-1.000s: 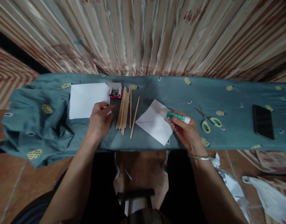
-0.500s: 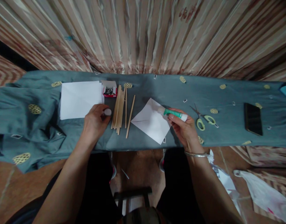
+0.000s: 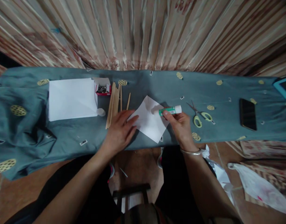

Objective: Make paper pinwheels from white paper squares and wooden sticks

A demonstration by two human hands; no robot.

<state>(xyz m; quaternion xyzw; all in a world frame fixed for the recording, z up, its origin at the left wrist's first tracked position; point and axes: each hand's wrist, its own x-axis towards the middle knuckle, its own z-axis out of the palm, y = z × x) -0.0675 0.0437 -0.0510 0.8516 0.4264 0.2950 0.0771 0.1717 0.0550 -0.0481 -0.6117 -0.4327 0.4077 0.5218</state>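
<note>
My right hand (image 3: 179, 126) grips a green and white glue stick (image 3: 170, 110), its open tip resting on the right corner of a folded white paper square (image 3: 149, 121). My left hand (image 3: 121, 129) lies flat with spread fingers on the left corner of that paper and over the near ends of a bundle of wooden sticks (image 3: 113, 101). The glue stick's white cap (image 3: 101, 112) lies on the cloth by a stack of white paper sheets (image 3: 71, 98).
A small red box of staples or pins (image 3: 102, 88) sits behind the sticks. Yellow-handled scissors (image 3: 200, 116) and a black phone (image 3: 247, 114) lie to the right on the grey-green cloth (image 3: 157, 84). A striped curtain hangs behind. Paper scraps and a plastic bag (image 3: 257, 186) lie on the floor.
My left hand has set down the white cap and moved right onto the folded paper's left corner. My right hand has brought the glue stick's tip down to the paper.
</note>
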